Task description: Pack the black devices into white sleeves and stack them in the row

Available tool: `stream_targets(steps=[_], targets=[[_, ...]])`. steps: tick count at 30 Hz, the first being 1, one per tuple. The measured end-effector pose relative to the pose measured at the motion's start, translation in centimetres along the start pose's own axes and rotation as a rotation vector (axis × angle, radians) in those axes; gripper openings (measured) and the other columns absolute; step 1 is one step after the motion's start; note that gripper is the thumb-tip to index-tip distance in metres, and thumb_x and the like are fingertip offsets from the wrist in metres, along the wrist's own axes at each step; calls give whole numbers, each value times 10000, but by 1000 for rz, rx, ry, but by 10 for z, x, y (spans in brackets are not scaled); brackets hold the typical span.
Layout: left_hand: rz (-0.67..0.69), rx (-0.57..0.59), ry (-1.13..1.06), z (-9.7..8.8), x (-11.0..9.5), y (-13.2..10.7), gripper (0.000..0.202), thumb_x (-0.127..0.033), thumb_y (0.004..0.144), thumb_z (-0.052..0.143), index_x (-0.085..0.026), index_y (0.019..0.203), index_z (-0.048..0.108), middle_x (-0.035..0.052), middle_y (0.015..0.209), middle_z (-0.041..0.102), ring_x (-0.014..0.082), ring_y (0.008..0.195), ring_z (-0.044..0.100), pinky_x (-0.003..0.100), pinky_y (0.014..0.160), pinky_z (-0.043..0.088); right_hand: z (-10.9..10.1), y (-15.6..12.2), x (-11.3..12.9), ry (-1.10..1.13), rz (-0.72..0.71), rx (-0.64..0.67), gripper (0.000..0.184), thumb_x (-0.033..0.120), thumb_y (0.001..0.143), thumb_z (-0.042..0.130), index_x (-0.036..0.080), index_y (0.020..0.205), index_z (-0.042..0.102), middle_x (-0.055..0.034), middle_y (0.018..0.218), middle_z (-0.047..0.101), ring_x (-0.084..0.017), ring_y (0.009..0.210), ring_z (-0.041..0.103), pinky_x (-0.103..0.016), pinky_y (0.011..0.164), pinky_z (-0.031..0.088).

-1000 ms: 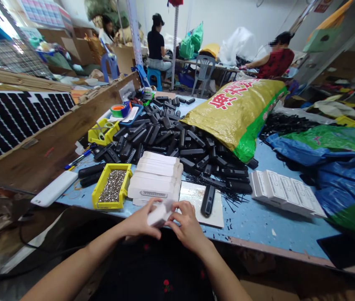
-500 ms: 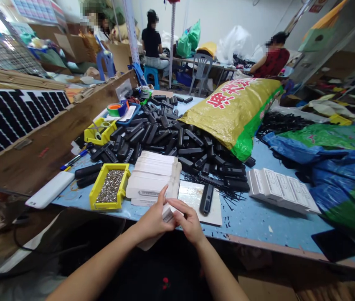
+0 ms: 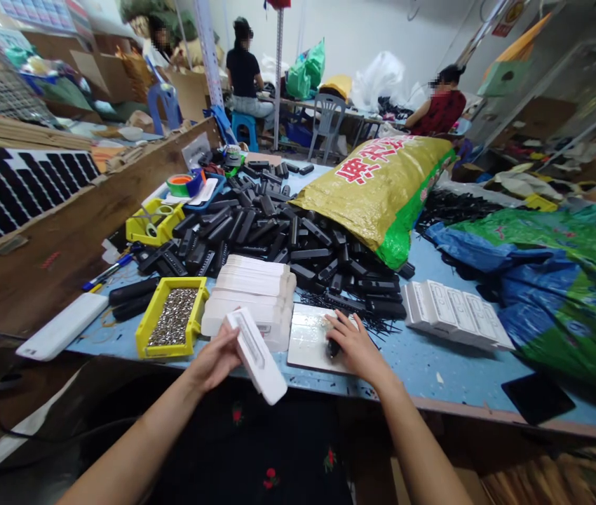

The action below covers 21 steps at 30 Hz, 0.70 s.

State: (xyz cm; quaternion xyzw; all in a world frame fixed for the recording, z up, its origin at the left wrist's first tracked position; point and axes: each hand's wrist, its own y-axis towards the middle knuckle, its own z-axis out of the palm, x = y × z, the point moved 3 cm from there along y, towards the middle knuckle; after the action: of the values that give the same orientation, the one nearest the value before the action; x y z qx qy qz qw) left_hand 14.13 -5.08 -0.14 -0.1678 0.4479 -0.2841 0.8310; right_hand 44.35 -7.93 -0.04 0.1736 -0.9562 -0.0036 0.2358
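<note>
We look through one camera worn on the person's head, facing forward and down across the table [image 3: 466, 380]. The left hand [image 3: 220, 359] and right hand [image 3: 351, 345] sit close to us, below the middle of the view, with the dark-clothed lap [image 3: 277, 438] at the bottom edge. Beyond the table, we see across the room to the pale back wall [image 3: 348, 35], well apart from us, along the top.

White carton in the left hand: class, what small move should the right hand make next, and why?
Probably lift the black device off the white board: the right hand covers most of it, while the left hand holds the white carton, leaving the right one to do the lifting.
</note>
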Motion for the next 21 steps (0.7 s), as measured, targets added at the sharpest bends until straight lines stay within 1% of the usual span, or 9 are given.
stream_targets(steps=[2,4,7,10,13,15,17,19,21], targets=[[72,-159,-171,-2,2,1,434,-311,825,578,-231,1239,473,72,1048,666,201,916,654,355,770,560,-5,-1,7,236,42,-110,398,48,732,553,241,1078,589,-59,1193,618,-257,1161,540,-576,1043,307],[75,-284,-270,4,11,1,322,-332,849,550,-200,1142,536,74,1013,669,180,841,658,348,732,578,-7,-1,28,591,112,-349,410,162,789,590,253,1176,491,-72,1110,649,-236,1018,625,-512,939,448],[-6,-289,-317,23,31,-2,291,-350,855,545,-174,1087,558,81,989,667,158,801,657,328,734,580,-1,3,67,1029,118,-627,407,241,845,577,268,1215,410,-94,1137,630,-222,1032,626,-454,901,491],[-124,-130,-121,32,46,-8,435,-488,829,533,-140,1089,563,125,1027,648,201,883,654,360,794,563,9,6,97,1077,73,-581,397,230,769,687,248,1121,504,-112,1303,519,-247,1203,513,-448,990,432],[145,-134,410,19,45,-12,656,-557,669,678,-171,1174,518,140,1156,596,294,1092,577,447,901,506,16,-1,104,1109,93,-561,382,229,774,690,268,1108,510,-85,1252,559,-220,1174,537,-415,974,452],[457,-103,822,16,39,-11,771,-446,560,791,-218,1228,481,118,1243,558,315,1195,502,458,988,441,19,-5,97,1105,80,-486,462,271,770,698,276,1177,479,-81,1187,603,-213,1120,573,-406,949,469],[588,44,1144,19,41,-8,762,-345,589,777,-256,1270,446,97,1263,556,302,1186,516,432,1000,427,20,-8,77,982,98,-400,464,352,760,694,239,1175,520,-92,1125,635,-227,1060,598,-409,920,477],[589,127,1323,22,43,-2,705,-303,678,685,-278,1314,382,87,1246,572,276,1090,587,397,926,474,16,-15,35,723,288,-479,311,400,799,612,192,1030,616,-95,992,670,-229,934,624,-406,856,489],[606,96,1395,23,40,3,725,-294,699,643,-268,1343,311,95,1239,571,263,1017,625,369,859,501,8,-27,-16,386,600,-626,204,345,806,556,163,820,648,-105,879,664,-234,839,610,-413,818,473]])
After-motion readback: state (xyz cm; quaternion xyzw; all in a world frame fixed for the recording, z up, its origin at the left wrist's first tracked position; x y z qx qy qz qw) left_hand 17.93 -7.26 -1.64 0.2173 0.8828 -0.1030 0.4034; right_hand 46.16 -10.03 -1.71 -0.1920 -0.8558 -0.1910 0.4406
